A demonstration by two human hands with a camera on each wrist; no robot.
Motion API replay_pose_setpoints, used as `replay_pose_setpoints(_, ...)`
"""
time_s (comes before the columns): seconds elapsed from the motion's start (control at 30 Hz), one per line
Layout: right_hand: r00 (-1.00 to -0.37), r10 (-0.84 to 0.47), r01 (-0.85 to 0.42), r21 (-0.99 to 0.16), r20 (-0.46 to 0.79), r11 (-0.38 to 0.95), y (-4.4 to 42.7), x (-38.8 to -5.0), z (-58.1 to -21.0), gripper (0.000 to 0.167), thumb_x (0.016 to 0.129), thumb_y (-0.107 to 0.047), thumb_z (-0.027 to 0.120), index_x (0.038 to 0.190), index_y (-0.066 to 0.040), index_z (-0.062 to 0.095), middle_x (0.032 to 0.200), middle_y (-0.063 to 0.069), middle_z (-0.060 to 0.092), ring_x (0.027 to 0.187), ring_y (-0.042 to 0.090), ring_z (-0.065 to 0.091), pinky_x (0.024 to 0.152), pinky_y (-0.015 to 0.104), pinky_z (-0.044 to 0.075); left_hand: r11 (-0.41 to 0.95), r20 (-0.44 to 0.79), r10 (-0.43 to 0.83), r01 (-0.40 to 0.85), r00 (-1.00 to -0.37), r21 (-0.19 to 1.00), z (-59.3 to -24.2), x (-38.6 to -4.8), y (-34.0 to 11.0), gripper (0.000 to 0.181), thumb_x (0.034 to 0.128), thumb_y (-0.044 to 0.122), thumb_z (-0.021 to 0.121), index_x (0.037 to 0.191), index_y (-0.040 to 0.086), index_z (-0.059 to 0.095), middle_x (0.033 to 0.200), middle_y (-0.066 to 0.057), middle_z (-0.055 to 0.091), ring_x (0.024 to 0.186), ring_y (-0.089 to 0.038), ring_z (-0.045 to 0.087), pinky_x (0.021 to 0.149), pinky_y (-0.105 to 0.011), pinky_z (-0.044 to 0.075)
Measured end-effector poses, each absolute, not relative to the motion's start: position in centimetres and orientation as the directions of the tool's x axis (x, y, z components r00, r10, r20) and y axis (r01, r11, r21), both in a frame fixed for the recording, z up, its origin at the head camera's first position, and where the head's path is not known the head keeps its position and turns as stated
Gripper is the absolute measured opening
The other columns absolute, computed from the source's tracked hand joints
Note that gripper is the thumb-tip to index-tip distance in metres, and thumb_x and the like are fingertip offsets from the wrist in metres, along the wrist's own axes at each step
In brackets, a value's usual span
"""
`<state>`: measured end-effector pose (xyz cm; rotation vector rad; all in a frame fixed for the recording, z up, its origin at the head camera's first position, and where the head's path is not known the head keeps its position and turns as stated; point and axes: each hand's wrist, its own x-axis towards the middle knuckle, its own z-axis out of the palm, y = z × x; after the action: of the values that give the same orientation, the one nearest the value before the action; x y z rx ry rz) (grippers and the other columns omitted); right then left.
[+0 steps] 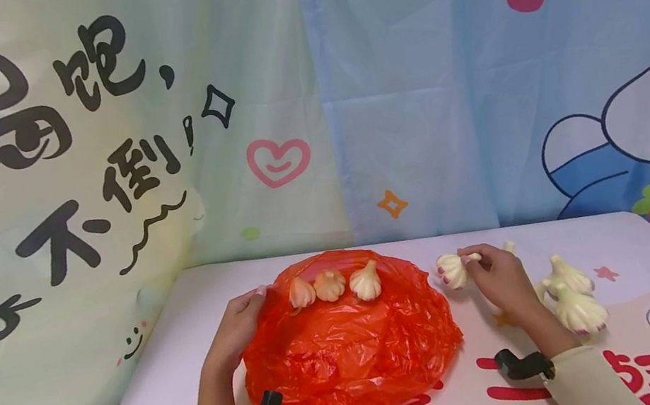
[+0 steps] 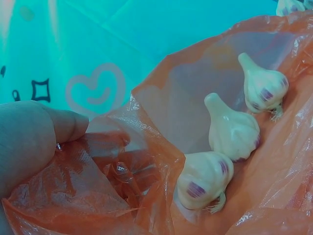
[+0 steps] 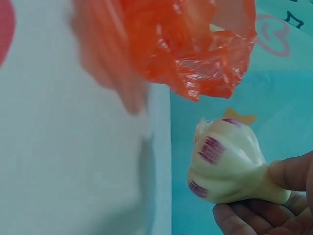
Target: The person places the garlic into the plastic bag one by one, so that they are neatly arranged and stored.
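Note:
A red plastic bag lies on the table with its mouth spread wide. Three garlic bulbs rest in a row inside it. At the bag's left edge, my left hand pinches the thin plastic; in the left wrist view the thumb lies over a fold of it. To the right of the bag, my right hand holds another garlic bulb by its stem, between thumb and fingers. That bulb is off the table, beside the bag's rim, its purple-marked root end toward the bag.
More garlic bulbs lie together on the table to the right of my right forearm, some partly hidden by that hand. The table has a printed cover. A patterned curtain hangs behind and on the left.

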<state>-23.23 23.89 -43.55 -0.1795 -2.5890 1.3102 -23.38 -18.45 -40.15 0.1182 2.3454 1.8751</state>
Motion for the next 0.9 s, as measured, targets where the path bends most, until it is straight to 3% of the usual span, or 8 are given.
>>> replay_pose_setpoints(0.33, -0.97, 0.189, -0.027, -0.841, 0.152, 0.541, 23.2, -22.9, -42.4, 0.042, 0.102, -0.038, 0.047, 0.129, -0.009, 0.06, 0.131, 0.016, 0.056, 0.113, 0.034, 0.053, 0.093, 0.048, 0.05, 0.219, -0.063, 0.146, -0.03, -0.987, 0.975, -40.1, -23.3, -18.6, 0.044, 0.1027, 0.041, 0.046, 0.122, 0.005, 0.064, 0.108, -0.017, 0.067, 0.097, -0.042, 0.063, 0.078, -0.045, 0.057)
replay_pose_setpoints(0.5, -0.971, 0.159, -0.071, -0.849, 0.179, 0.524, 22.7, -22.9, -42.1, 0.043, 0.101, -0.044, 0.048, 0.128, -0.012, 0.061, 0.124, 0.013, 0.058, 0.101, 0.028, 0.051, 0.078, 0.033, 0.052, 0.214, -0.071, 0.15, -0.038, -0.986, 0.976, -40.0, -23.2, -18.7, 0.044, 0.103, 0.04, 0.045, 0.121, 0.005, 0.064, 0.108, -0.017, 0.066, 0.097, -0.043, 0.063, 0.079, -0.046, 0.056)
replay_pose_setpoints(0.6, -0.964, 0.161, -0.097, -0.845, 0.21, 0.525, 22.7, -22.9, -41.9, 0.044, 0.1, -0.047, 0.048, 0.126, -0.014, 0.062, 0.119, 0.01, 0.06, 0.094, 0.026, 0.052, 0.068, 0.033, 0.052, 0.211, -0.072, 0.153, -0.039, -0.986, 0.977, -39.9, -23.2, -18.7, 0.043, 0.1033, 0.04, 0.045, 0.122, 0.005, 0.063, 0.108, -0.018, 0.066, 0.097, -0.043, 0.063, 0.079, -0.046, 0.057)
replay_pose_setpoints(0.73, -0.955, 0.153, -0.142, -0.844, 0.255, 0.517, 22.6, -22.8, -41.3, 0.043, 0.101, -0.045, 0.047, 0.126, -0.013, 0.061, 0.119, 0.011, 0.061, 0.094, 0.027, 0.055, 0.068, 0.03, 0.052, 0.207, -0.068, 0.153, -0.035, -0.986, 0.978, -39.9, -23.1, -18.6, 0.043, 0.1033, 0.04, 0.045, 0.123, 0.006, 0.063, 0.109, -0.017, 0.066, 0.096, -0.043, 0.063, 0.078, -0.046, 0.057)
replay_pose_setpoints(0.9, -0.948, 0.109, -0.208, -0.844, 0.298, 0.495, 22.1, -22.5, -40.2, 0.04, 0.102, -0.038, 0.049, 0.128, -0.008, 0.058, 0.123, 0.013, 0.06, 0.103, 0.029, 0.057, 0.077, 0.015, 0.048, 0.21, -0.067, 0.152, -0.034, -0.986, 0.977, -39.8, -23.1, -18.6, 0.044, 0.1028, 0.041, 0.045, 0.124, 0.006, 0.063, 0.109, -0.017, 0.066, 0.096, -0.042, 0.064, 0.078, -0.046, 0.057)
